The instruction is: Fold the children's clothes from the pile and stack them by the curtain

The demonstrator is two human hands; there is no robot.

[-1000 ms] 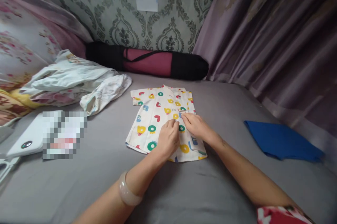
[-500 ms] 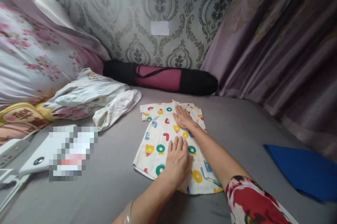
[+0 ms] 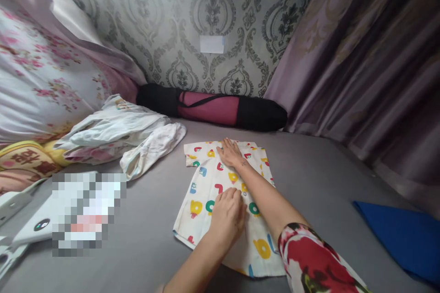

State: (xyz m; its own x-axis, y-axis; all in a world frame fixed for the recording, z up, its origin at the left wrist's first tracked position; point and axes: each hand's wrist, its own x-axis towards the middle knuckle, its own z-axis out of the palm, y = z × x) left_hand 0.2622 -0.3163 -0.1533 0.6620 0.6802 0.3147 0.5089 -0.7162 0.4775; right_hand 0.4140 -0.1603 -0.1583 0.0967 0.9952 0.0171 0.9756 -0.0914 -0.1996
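The fingers of the right hand (image 3: 231, 152) lie flat and a little spread on the upper part of a white short-sleeved shirt (image 3: 202, 187), close to its collar; the fingers of the left hand (image 3: 227, 212) are bent and rest lower down on the shirt's front, near its middle, and whether they pinch any cloth I cannot tell; the right forearm slants across the shirt's right half, with a red-flowered sleeve (image 3: 314, 256) overlapping its lower right edge; the shirt, printed with red, yellow, green and blue letters, lies spread front up on a grey sheet (image 3: 147, 224), its collar end away from the person; well apart to the right lies a folded blue cloth (image 3: 395, 233); to the left are a white device (image 3: 36, 231) with a dark oval on it, partly pixelated, and, farther back, a crumpled heap of pale clothes (image 3: 117, 123) beside a yellow cushion (image 3: 29, 160); beyond the shirt a long black and maroon bag (image 3: 210, 108) lies along the foot of a patterned wall (image 3: 168, 22); a mauve curtain (image 3: 347, 77) hangs at the right.
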